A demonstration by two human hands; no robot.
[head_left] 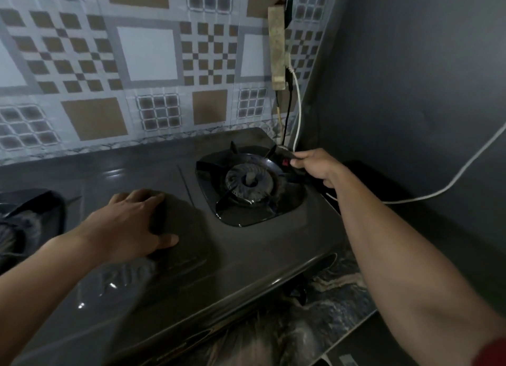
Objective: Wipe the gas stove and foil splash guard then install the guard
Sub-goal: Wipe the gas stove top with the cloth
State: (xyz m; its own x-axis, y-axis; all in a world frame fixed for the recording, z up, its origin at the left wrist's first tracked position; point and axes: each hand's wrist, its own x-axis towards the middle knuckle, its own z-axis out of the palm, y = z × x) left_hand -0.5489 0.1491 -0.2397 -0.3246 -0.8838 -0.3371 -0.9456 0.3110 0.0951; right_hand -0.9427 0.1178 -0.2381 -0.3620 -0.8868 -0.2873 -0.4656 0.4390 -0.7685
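Note:
The dark grey gas stove [246,250] fills the middle of the view. My left hand [128,223] presses down on its top, left of the right burner, over what looks like a dark grey cloth [186,223]; the cloth is blurred. The right burner [247,182] sits in its black grate [219,165]. My right hand [317,165] is at the grate's far right edge, fingers pinched on a small dark object with a red spot [286,162]. No foil guard shows in this view.
The left burner [24,217] is partly cut off at the left edge. A patterned tiled wall [137,64] stands behind the stove, and a grey wall [410,92] closes the right side. A socket strip [278,45] hangs in the corner with white and black cables. The marble counter [315,324] lies in front.

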